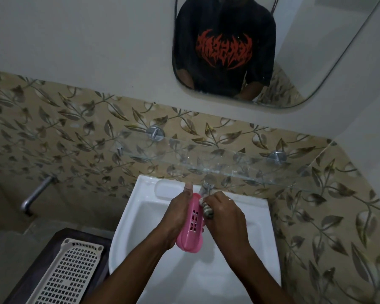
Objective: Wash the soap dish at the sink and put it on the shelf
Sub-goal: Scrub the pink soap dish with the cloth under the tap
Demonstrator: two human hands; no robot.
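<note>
Soap dish (192,227): pink plastic with slotted openings, held on edge over the basin of the white sink (127,227), just below the tap (205,187). Its far end is covered by the two hands, and its inner face is turned away from the camera.

Left hand (178,213): grips the dish from the left side, thumb extended up along the far end. The fingers pass behind the dish and are hidden, so how far they wrap round cannot be confirmed.

Right hand (225,212): fingers curled tight round a small striped scrubbing pad (206,209), which is pressed against the right side of the dish. Only a strip of the pad shows beyond the knuckles, and its material is hard to make out. A ring is visible on one finger.

The tap is largely masked by the hands, and whether water is running cannot be told.

Glass shelf (239,163): mounted on the leaf-patterned tiles above the sink on round metal brackets (155,133). It is transparent, so its edges are faint.

Mirror (316,51): cut off at the top of the frame, it reflects a person's torso in a black shirt with a red print.

Lower left: a beige perforated tray (68,275) on a dark surface, cropped by the frame. A metal wall spout (36,194) stands to the left of the sink.
</note>
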